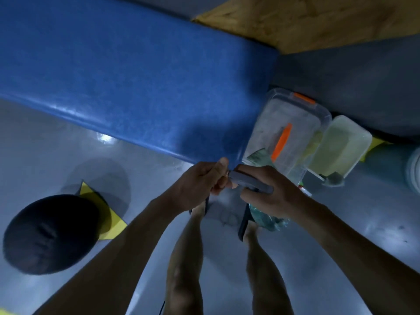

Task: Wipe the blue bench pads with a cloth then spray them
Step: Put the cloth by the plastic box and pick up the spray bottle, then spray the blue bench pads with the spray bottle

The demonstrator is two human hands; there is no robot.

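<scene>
One blue bench pad (127, 71) runs slantwise across the upper left, a long padded slab with rounded edges and a glossy, finely mottled vinyl skin. Its near corner ends just above the two hands.

One spray bottle (261, 201) sits in the right hand (270, 189), whose grip is curled round the neck under the grey trigger head; the clear, crinkled body with a greenish tint shows below the wrist. The left hand (200, 185) pinches the tip of the grey nozzle (232, 175), thumb up and fingers folded.

Just right of the pad's end stand two translucent plastic boxes on the floor (56, 137): one clear box (295, 123) with orange latches, and beside it a pale yellowish box (341, 148). The glossy grey floor carries a round black stool top (50, 233) at lower left, lying over a yellow floor marking (109, 214). A tan chipboard panel (318, 17) fills the upper right. Two bare legs stand below the hands.
</scene>
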